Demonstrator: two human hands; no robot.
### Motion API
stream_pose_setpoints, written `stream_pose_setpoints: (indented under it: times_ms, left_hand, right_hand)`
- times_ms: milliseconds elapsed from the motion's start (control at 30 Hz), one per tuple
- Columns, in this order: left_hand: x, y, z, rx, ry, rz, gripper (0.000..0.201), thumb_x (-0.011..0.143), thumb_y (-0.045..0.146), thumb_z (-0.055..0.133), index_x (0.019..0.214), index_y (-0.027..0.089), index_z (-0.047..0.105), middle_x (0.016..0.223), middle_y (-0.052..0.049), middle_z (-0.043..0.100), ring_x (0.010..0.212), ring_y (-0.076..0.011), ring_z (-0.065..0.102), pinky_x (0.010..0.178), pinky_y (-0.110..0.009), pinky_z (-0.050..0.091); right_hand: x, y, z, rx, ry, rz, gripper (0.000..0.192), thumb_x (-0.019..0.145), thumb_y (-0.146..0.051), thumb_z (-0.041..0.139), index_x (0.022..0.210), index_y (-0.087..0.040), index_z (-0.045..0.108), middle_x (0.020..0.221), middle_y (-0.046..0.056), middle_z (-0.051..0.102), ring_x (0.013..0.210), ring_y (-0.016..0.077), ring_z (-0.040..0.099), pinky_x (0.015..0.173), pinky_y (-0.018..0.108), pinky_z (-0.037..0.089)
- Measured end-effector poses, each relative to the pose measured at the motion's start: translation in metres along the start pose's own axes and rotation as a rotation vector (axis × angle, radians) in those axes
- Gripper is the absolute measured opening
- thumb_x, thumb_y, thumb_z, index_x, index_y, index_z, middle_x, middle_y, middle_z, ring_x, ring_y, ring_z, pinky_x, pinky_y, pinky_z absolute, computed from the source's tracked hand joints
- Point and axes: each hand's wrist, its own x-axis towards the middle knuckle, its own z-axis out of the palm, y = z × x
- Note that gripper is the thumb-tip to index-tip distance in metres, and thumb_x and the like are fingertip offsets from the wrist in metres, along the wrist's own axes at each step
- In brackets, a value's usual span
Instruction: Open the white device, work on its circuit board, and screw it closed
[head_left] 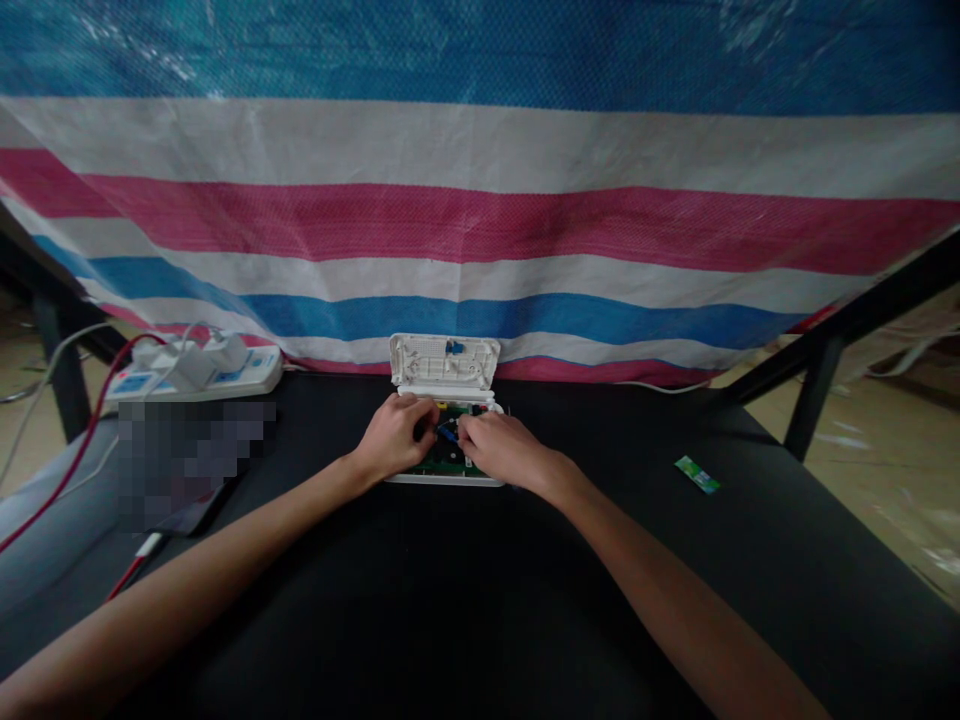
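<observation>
A white plastic box [445, 478] lies opened on the black table, its lid [444, 362] tilted up at the back with a small blue part in it. Inside the box a green circuit board [448, 459] shows between my hands. My left hand [395, 435] rests on the left side of the box with fingers curled at the board. My right hand [504, 448] lies over the right side, fingertips pinched around a small blue part [447, 432] on the board. Most of the board is hidden under both hands.
A white power strip [196, 376] with plugs and a red cable [97, 420] sits at the back left. A phone [189, 518] lies left of my forearm. A small green packet [697, 474] lies on the right. A striped tarp [480, 220] hangs behind.
</observation>
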Motion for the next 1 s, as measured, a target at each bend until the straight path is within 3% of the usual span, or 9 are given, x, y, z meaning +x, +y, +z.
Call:
stream_pose_setpoints:
  times_ms: [333,1000]
  left_hand:
    - [0.0006,0.0024,0.0000,-0.010,-0.033,0.016,0.005,0.078,0.015,0.057,0.081,0.020,0.057,0.076,-0.004,0.061,0.074,-0.0201,0.059,0.073,-0.036,0.048]
    - [0.0006,-0.0013,0.0032,-0.058,-0.014,0.029,0.007,0.083,0.013,0.060,0.086,0.019,0.058,0.075,-0.001,0.059,0.071,-0.0163,0.056,0.067,-0.028,0.044]
  right_hand:
    - [0.0023,0.0000,0.0059,-0.027,0.023,-0.012,0.026,0.096,-0.023,0.041,0.099,-0.015,0.066,0.095,0.015,0.073,0.089,0.0272,0.071,0.069,0.032,0.048]
    - [0.0020,-0.0048,0.0070,-0.061,0.028,0.040,0.027,0.096,-0.024,0.042,0.106,-0.017,0.066,0.102,0.014,0.073,0.097,0.0267,0.071,0.078,0.032,0.050]
